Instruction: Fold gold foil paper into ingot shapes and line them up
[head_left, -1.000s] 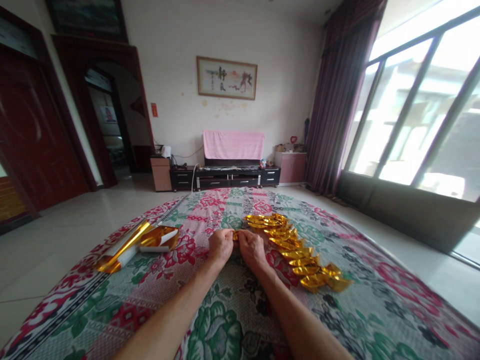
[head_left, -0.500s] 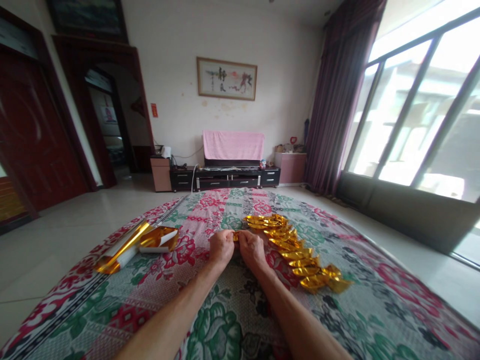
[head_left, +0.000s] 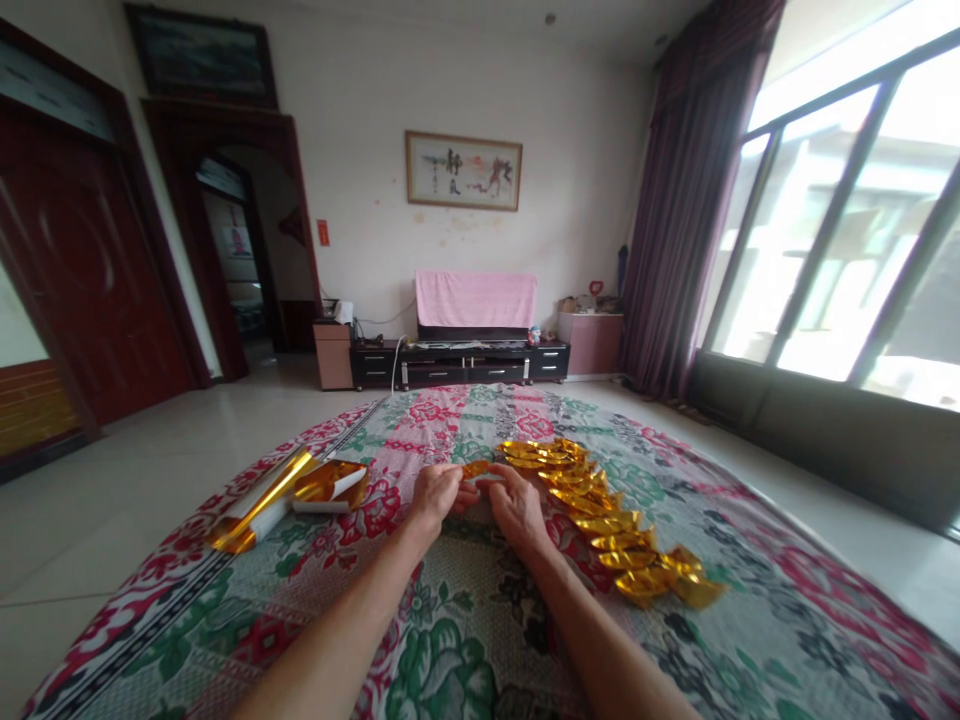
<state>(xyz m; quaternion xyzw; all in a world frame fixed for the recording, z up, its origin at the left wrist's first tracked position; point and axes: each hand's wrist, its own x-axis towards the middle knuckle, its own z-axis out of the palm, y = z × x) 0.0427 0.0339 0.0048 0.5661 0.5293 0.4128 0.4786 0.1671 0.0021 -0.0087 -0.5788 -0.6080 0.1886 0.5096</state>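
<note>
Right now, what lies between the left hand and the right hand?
In the head view, a small gold foil piece spans between the fingers of the left hand and right hand, above the floral cloth.

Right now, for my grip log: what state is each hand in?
Left hand: closed on a gold foil piece.
Right hand: fingers at its other end; grip unclear.

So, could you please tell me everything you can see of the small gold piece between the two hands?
The small gold piece is shiny, looks like foil and is longer than it is tall. It lies roughly level over the patterned cloth, stretching from hand to hand. The left hand grips its left end; the right hand has fingertips at its right end, their grip unclear. Its folds are too small to make out.
</note>
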